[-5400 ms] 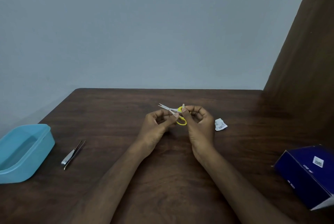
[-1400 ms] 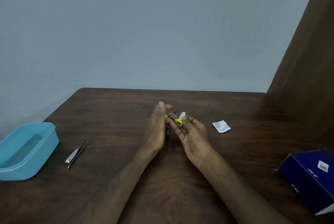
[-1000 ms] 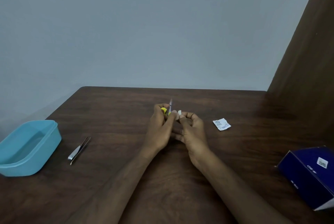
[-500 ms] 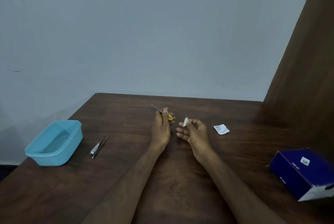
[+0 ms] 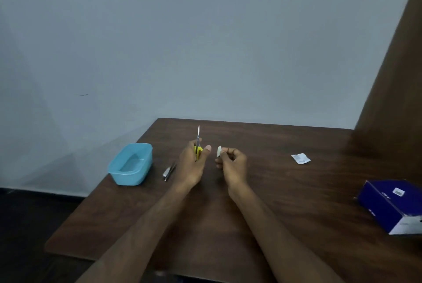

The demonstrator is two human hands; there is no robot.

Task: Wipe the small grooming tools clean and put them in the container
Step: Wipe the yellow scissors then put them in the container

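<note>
Left hand (image 5: 191, 164) grips small yellow-handled scissors (image 5: 198, 143), blades pointing up and away, held over the middle of the desk (image 5: 285, 225). Right hand (image 5: 233, 165) pinches a small white wipe (image 5: 219, 151) just right of them, apart from the blades. Wiping looks done or paused; likely next: carry scissors left to the blue container (image 5: 130, 164) at the desk's left edge. Tweezers (image 5: 169, 171) lie between container and left hand, probably unwiped.
</note>
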